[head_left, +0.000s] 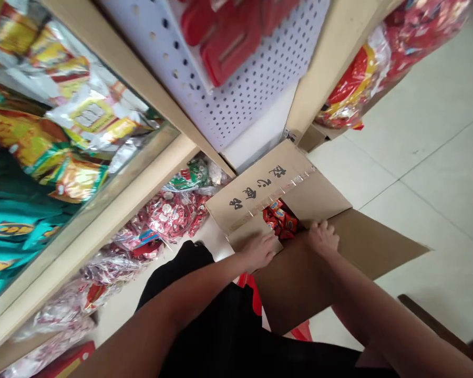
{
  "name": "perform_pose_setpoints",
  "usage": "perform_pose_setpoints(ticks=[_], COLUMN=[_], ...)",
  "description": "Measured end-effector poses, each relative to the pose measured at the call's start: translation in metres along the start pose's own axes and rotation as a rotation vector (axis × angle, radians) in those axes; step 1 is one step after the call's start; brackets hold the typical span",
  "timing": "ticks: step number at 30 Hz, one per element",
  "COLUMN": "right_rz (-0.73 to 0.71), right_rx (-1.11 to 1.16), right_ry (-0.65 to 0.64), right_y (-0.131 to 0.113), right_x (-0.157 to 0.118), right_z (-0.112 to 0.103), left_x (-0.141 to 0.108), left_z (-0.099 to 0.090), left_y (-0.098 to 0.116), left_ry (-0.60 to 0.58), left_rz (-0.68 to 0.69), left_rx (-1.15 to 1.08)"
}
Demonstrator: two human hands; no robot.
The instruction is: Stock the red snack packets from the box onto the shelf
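Note:
A brown cardboard box (256, 191) stands on the floor in front of my legs, with black handwritten characters on its far flap. Its top is partly open, and red shiny packets (280, 219) show through the gap between the flaps. My left hand (260, 252) is at the left side flap, fingers bent at its edge near the gap. To the right of the gap, my right hand (323, 239) has its fingers curled at the edge where the right and near flaps meet. The near flap (295, 283) is folded out towards me, below my hands.
Wooden shelves (153, 194) run along the left with bagged snacks (173, 212). A white pegboard panel (252, 100) with a red sign stands beyond the box. More red bags (350, 84) lie at upper right, beside the tiled floor (418, 157). Red plastic (254, 294) shows under the near flap.

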State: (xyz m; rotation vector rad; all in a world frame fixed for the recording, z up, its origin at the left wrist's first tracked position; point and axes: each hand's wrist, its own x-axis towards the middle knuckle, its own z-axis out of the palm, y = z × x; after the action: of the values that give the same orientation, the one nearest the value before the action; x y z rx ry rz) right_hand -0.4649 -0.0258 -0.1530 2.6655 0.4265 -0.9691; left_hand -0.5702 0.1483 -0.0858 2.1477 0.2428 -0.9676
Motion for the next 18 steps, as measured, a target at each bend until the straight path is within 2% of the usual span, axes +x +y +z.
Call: perform_pose_setpoints(ticks=[2,4,6,8,11,13,15,18], right_rz=[0.019,0.01,-0.002,-0.008,-0.075,-0.152,-0.226,-0.264], right_rx=[0.035,0.071,0.101,0.113,0.102,0.087,0.079,0.101], right_ry=[0.048,0.101,0.139,0.169,0.224,0.238,0.254,0.308], right_y=[-0.009,-0.016,-0.019,-0.018,-0.014,-0.015,-0.019,-0.022], right_x=[0.022,0.043,0.061,0.071,0.072,0.066,0.058,0.048], right_z=[0.006,0.013,0.021,0.029,0.034,0.03,0.017,-0.013], left_x=[0.045,0.075,0.09,0.095,0.091,0.081,0.063,0.02], left_z=[0.01,0.02,0.025,0.025,0.017,0.01,0.005,0.001], left_y=[0.0,-0.003,-0.007,-0.008,-0.002,0.007,0.015,0.022], left_ry=[-0.072,-0.128,-0.164,-0.18,-0.163,-0.118,-0.044,0.096], left_rz=[-0.034,-0.086,-0.133,-0.164,-0.201,-0.236,-0.276,-0.331], left_rx=[0.075,0.145,0.205,0.253,0.3,0.319,0.328,0.316])
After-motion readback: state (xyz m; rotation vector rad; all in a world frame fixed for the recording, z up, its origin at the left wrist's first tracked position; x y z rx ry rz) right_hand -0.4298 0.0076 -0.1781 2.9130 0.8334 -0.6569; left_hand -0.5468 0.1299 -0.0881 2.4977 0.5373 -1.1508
